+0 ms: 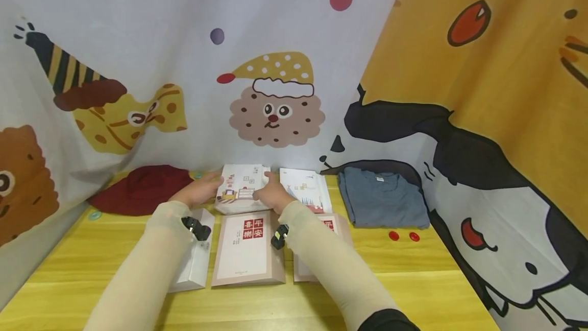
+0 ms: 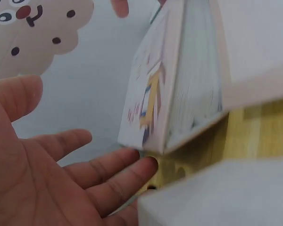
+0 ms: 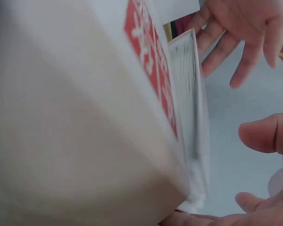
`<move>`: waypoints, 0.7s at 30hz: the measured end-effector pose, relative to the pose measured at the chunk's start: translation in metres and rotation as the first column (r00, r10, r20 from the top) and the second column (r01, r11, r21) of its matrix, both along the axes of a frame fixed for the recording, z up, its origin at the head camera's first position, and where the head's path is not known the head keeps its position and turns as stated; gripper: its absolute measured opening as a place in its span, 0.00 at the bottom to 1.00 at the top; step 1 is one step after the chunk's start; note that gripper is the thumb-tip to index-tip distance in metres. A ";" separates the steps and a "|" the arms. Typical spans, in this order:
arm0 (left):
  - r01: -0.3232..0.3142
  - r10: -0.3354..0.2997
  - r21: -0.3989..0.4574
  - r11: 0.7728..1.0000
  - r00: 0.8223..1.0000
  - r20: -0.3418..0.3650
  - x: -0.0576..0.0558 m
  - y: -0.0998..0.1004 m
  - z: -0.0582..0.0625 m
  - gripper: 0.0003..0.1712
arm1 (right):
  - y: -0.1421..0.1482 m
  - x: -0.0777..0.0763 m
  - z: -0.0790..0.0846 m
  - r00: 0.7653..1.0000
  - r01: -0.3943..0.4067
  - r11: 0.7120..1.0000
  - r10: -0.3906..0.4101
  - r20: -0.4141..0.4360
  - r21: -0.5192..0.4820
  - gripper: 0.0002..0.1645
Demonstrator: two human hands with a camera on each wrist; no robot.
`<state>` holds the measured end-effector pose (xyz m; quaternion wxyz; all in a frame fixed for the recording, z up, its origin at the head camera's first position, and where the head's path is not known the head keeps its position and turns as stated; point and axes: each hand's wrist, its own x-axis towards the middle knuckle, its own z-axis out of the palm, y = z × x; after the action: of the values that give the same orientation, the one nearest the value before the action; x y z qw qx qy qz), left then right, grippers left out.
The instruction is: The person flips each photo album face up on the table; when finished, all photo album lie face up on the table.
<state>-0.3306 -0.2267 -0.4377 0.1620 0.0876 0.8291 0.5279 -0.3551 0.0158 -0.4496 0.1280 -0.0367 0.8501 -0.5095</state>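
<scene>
A thick white book with a printed drawing on its cover stands at the back of the table, its page block showing in the left wrist view. At its left edge is my left hand, fingers extended; in the left wrist view the fingertips lie by the lower corner, and contact is unclear. My right hand is at the book's right edge, with the thumb held away from the cover in the right wrist view. Directly in front lies a beige-edged book with red characters.
Another white book stands to the right, near a folded blue-grey shirt and red buttons. A dark red hat lies at left. In front are a white box-like item and a second beige-edged book, partly behind my arms.
</scene>
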 end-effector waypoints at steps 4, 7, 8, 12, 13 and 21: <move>-0.084 0.082 -0.112 0.990 0.996 -0.019 0.009 -0.012 0.006 0.42 | 0.004 -0.001 0.001 1.000 0.021 0.999 -0.021 -0.006 -0.028 0.58; -0.142 0.136 -0.169 0.975 0.990 -0.049 0.019 -0.023 0.012 0.43 | 0.006 0.002 0.006 1.000 0.021 0.999 -0.021 -0.020 -0.039 0.57; -0.152 0.143 -0.177 0.972 0.988 -0.062 0.022 -0.028 0.014 0.43 | 0.006 0.005 0.008 1.000 0.014 0.999 -0.015 -0.023 -0.042 0.57; -0.185 0.170 -0.213 0.959 0.982 -0.085 0.042 -0.047 0.018 0.45 | 0.005 0.021 0.015 0.998 -0.038 0.998 0.035 -0.056 -0.051 0.55; -0.189 0.177 -0.210 0.959 0.981 -0.074 0.048 -0.052 0.017 0.45 | 0.004 0.026 0.016 0.996 -0.059 0.997 0.055 -0.068 -0.052 0.55; -0.228 0.207 -0.204 0.952 0.971 -0.121 0.093 -0.083 0.001 0.45 | -0.006 0.069 0.021 0.974 -0.217 0.976 0.217 -0.068 0.001 0.51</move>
<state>-0.2375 -0.3094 -0.4363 0.0707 0.0033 0.8932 0.4440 -0.2860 0.0097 -0.4290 0.1538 -0.1470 0.8433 -0.4935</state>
